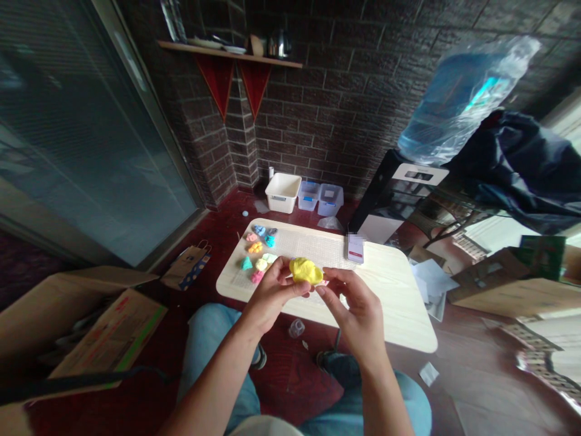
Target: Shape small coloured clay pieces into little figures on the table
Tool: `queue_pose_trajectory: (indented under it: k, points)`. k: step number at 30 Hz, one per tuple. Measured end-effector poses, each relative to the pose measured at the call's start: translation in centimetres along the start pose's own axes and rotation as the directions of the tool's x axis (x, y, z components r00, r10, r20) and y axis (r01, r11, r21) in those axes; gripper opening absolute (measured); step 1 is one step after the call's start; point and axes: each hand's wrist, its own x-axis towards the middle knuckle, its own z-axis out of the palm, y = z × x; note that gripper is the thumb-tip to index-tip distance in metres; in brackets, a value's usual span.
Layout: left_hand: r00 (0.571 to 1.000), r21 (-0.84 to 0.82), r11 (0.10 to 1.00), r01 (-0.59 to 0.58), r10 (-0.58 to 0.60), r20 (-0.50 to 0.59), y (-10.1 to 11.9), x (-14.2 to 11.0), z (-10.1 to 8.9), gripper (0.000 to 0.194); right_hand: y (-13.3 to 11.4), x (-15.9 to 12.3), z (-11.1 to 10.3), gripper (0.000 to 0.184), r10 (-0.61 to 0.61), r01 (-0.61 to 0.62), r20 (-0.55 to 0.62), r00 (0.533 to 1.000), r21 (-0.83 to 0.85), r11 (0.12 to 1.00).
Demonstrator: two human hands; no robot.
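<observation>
Left hand (275, 287) pinches the yellow lump (306, 272) between thumb and fingers. Right hand (358, 309) has thumb and forefinger at the lump's 3 o'clock edge; whether they pinch it or only touch, cannot tell.

Position: lump is held up above the pale table (394, 303), in front of the wearer. Clock below centred on the lump, 12 straight ahead.

Progress: yellow material is in one piece, softly folded and uneven, with no crisp form. Judged partly worked; smoothing or shaping looks unfinished.

Not in hand: orange lump (255, 247) and blue lump (259, 230) between 10 and 11 o'clock, green lump (246, 263) between 9 and 10, pink lump (256, 277) at 9. Colours lie separate, unmixed; judged untouched by the present work. Phone (356, 249) at 2 o'clock, apart from both hands.
</observation>
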Motion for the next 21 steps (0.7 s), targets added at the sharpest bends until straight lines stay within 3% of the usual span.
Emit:
queue_pose_trajectory:
  k: [4, 8, 14, 21]
  points:
    - [0.999, 0.073, 0.997, 0.012, -0.016, 0.042, 0.2, -0.13, -0.04, 0.046, -0.05, 0.03, 0.08, 0.012, 0.011, -0.011, -0.02, 1.0, -0.003, 1.0]
    - [0.995, 0.163, 0.987, 0.008, -0.023, 0.094, 0.42, -0.34, -0.21, 0.03, 0.05, 0.05, -0.08, 0.01, 0.082, -0.08, -0.051, 0.995, 0.04, 0.996]
    - [0.999, 0.128, 0.992, 0.002, -0.008, 0.04, 0.35, -0.42, 0.22, 0.037, 0.04, -0.07, 0.0, 0.018, 0.23, -0.224, -0.042, 0.972, 0.114, 0.968]
    - [0.999, 0.133, 0.991, -0.027, 0.023, 0.028, 0.15, -0.64, 0.16, 0.039, -0.57, 0.03, -0.08, 0.016, 0.212, -0.21, -0.021, 0.977, 0.054, 0.976]
